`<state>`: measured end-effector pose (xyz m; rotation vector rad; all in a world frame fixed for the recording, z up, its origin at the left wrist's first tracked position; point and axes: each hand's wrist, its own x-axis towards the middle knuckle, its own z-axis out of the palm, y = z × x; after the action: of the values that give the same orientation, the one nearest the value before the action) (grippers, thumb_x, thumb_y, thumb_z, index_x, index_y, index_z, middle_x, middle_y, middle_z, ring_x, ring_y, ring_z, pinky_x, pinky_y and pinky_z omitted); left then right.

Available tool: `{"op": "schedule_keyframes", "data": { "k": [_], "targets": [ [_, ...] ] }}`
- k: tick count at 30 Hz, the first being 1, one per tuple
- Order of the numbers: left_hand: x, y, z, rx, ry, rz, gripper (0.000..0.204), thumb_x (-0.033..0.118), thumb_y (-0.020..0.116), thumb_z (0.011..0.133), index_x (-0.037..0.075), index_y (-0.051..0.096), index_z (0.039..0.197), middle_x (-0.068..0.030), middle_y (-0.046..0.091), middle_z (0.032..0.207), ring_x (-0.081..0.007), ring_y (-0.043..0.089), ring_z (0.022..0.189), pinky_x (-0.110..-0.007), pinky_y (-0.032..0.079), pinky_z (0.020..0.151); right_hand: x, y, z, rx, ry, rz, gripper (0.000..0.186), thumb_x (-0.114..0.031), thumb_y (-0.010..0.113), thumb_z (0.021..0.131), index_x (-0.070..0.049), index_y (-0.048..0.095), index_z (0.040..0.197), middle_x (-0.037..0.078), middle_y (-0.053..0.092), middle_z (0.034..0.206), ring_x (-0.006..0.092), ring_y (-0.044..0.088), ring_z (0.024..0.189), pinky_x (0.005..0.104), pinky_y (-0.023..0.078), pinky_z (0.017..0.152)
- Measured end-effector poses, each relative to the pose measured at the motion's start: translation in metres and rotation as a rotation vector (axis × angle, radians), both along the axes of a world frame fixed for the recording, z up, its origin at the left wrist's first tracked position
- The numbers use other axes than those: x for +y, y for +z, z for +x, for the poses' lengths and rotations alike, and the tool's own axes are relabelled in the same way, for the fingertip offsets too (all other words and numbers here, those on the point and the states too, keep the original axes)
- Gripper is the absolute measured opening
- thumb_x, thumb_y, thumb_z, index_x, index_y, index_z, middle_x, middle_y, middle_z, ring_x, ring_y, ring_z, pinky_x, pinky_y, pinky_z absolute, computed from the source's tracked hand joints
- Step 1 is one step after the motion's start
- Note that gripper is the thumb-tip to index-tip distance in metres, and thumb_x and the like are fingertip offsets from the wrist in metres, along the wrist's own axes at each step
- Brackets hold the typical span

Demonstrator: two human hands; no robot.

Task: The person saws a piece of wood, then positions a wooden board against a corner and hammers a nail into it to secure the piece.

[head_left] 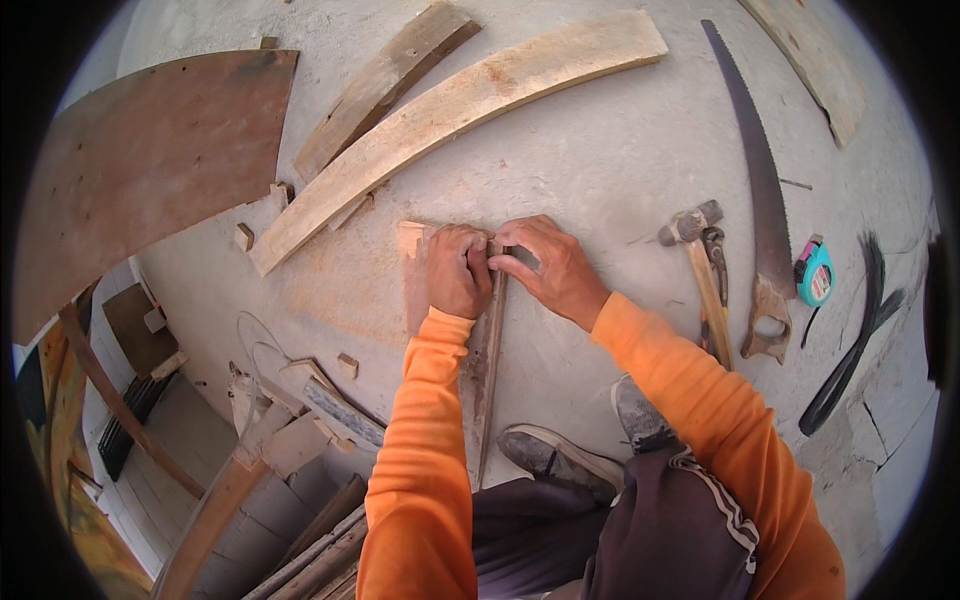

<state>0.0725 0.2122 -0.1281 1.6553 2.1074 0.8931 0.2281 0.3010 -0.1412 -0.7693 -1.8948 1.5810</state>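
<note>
My left hand (459,272) rests on a wooden board (413,285) on the floor, its fingers curled in at the board's right edge. Against it, my right hand (548,268) pinches thumb and forefinger together at the same edge. Whatever lies between the fingertips of either hand is too small or hidden to name. The board runs back under my left forearm towards my legs. To the right lie a hammer (711,300) with a wooden handle and a pair of pincers (715,252) beside it.
A handsaw (752,140), a turquoise tape measure (817,273) and a bundle of black wire (848,355) lie right. Long planks (470,110) lie ahead, a brown panel (170,150) at far left. Timber pieces (225,510) crowd the lower left. My shoes (560,460) are close behind the board.
</note>
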Motion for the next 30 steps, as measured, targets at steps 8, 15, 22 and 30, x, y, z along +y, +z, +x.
{"op": "schedule_keyframes", "data": {
  "k": [8,15,22,30],
  "targets": [
    [-0.007,0.011,0.011,0.053,0.331,0.274,0.004,0.002,0.056,0.100,0.004,0.059,0.098,-0.0115,0.070,0.100,-0.0321,0.063,0.094,-0.044,0.046,0.097,0.007,0.008,-0.002,-0.054,0.072,-0.006,0.023,-0.016,0.077,0.089,-0.001,0.064,0.101,0.015,0.067,0.103,0.0355,0.061,0.099,0.0436,0.051,0.088],
    [-0.059,0.007,0.078,-0.189,0.751,0.122,0.006,0.005,0.069,0.096,0.006,0.071,0.102,-0.0079,0.071,0.102,-0.0259,0.065,0.096,-0.037,0.047,0.090,0.012,0.003,0.000,-0.117,0.146,-0.138,0.029,-0.020,0.079,0.090,0.001,0.065,0.104,0.014,0.069,0.106,0.0268,0.068,0.100,0.0373,0.056,0.093],
    [-0.046,-0.001,0.083,0.051,0.726,0.230,0.008,0.004,0.069,0.094,0.007,0.069,0.101,-0.0053,0.072,0.101,-0.0263,0.063,0.094,-0.040,0.044,0.090,0.016,0.008,-0.007,-0.189,0.222,-0.199,0.031,-0.020,0.080,0.091,0.002,0.064,0.106,0.012,0.070,0.109,0.0217,0.070,0.102,0.0344,0.056,0.096],
    [-0.045,-0.007,0.080,0.126,0.683,0.318,0.012,0.007,0.072,0.092,0.007,0.070,0.103,-0.0059,0.071,0.102,-0.0283,0.063,0.096,-0.041,0.043,0.090,0.015,0.042,0.017,-0.189,0.152,0.107,0.032,-0.018,0.078,0.091,-0.002,0.068,0.117,0.017,0.065,0.123,0.0284,0.067,0.102,0.0361,0.056,0.090]
  ]
}}
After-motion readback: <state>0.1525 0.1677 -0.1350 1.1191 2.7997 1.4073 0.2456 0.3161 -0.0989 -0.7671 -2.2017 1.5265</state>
